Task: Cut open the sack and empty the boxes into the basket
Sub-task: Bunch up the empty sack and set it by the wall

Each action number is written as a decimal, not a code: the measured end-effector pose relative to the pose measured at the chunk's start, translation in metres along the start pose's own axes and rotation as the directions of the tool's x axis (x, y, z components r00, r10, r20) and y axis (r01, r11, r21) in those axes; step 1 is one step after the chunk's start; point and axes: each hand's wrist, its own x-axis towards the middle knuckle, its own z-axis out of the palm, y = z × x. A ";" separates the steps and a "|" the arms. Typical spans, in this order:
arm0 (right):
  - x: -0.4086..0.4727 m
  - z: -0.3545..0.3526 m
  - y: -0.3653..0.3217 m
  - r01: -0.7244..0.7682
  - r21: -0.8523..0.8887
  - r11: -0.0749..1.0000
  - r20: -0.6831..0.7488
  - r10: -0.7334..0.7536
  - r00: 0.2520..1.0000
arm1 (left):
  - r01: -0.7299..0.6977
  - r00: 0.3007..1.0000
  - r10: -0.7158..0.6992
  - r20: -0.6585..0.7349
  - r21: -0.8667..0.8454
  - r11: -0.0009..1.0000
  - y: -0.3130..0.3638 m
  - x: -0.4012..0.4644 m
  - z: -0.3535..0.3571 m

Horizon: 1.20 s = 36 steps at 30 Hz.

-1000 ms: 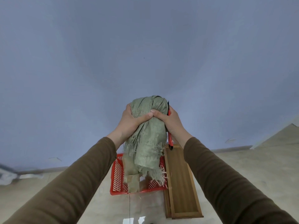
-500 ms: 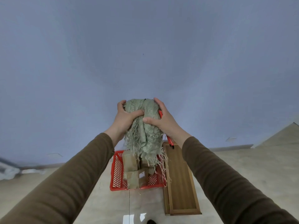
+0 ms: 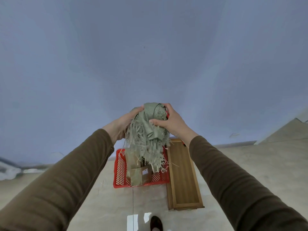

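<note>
Comparing with a second ago, the sack (image 3: 150,130) has gone from a long hanging tube to a bunched, slack wad, and its frayed cut mouth dangles over the red basket (image 3: 119,167). Boxes (image 3: 138,174) now lie in the basket at 6 o'clock from the sack; none shows in the opening. Left hand (image 3: 121,124) and right hand (image 3: 173,122) both have fingers clamped on the gathered fabric, a red tool (image 3: 167,114) pinned under the right palm. Judgement: emptying appears complete. A wooden tray (image 3: 183,172) sits on the floor at the basket's 3 o'clock.
</note>
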 end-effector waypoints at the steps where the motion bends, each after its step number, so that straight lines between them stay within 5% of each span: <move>1: -0.004 0.003 0.000 -0.014 -0.035 0.999 -0.060 0.012 0.998 | -0.011 1.000 0.011 -0.015 0.013 1.000 -0.005 -0.003 0.004; 5: -0.019 0.015 -0.005 -0.078 0.054 0.996 -0.154 0.085 0.984 | -0.161 0.981 0.166 -0.099 0.055 0.985 -0.029 -0.019 0.015; 9: -0.036 0.026 -0.009 -0.197 0.360 0.912 -0.061 0.234 0.970 | -0.305 0.946 0.315 -0.072 0.124 0.944 -0.052 -0.042 0.015; 14: -0.066 0.037 -0.025 -0.329 0.489 0.808 0.014 0.370 0.929 | -0.341 0.908 0.365 -0.206 0.143 0.929 -0.072 -0.062 0.022; 18: -0.101 0.042 -0.023 -0.216 0.345 0.914 -0.084 0.259 0.962 | -0.284 0.895 0.295 -0.334 0.083 0.955 -0.071 -0.071 0.030; 24: -0.143 0.012 0.000 -0.101 0.237 0.966 -0.085 0.124 0.989 | -0.210 0.922 0.222 -0.318 0.072 0.975 -0.074 -0.071 0.068; 31: -0.182 -0.064 0.047 -0.184 0.257 0.949 -0.025 0.197 0.980 | -0.185 0.924 0.198 -0.328 0.070 0.980 -0.084 -0.049 0.169; 36: -0.218 -0.152 0.105 -0.245 0.283 0.927 -0.138 0.293 0.946 | -0.196 0.947 0.202 -0.248 0.049 0.979 -0.089 -0.028 0.287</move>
